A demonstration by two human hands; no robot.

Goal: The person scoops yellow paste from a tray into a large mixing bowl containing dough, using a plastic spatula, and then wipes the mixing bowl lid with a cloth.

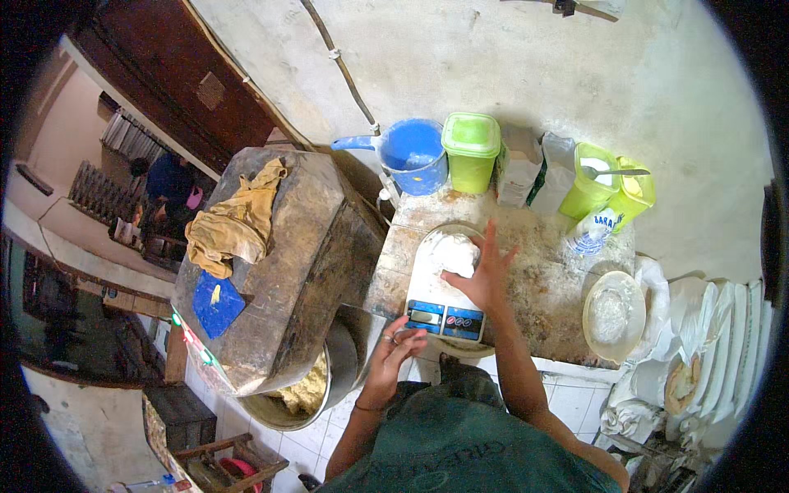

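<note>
A white digital kitchen scale (421, 283) with a blue front panel lies on the worktop before me. On its plate sits a white lump (454, 254), either loose powder or a small bag of it; I cannot tell which. My right hand (485, 278) is open at the right side of this lump, thumb and fingers spread wide, the thumb close to its lower edge. By the scale's front left corner hovers my left hand (394, 353), its fingers loosely bent and apart, with nothing seen in it.
Behind the scale stand a blue dipper (415, 156), a lidded green container (472, 152) and an open green container (590, 179) with a spoon. A bowl of white powder (610, 316) is at right. Left are a wooden block (288, 279), a yellow cloth (234, 218) and a dough pot (341, 361).
</note>
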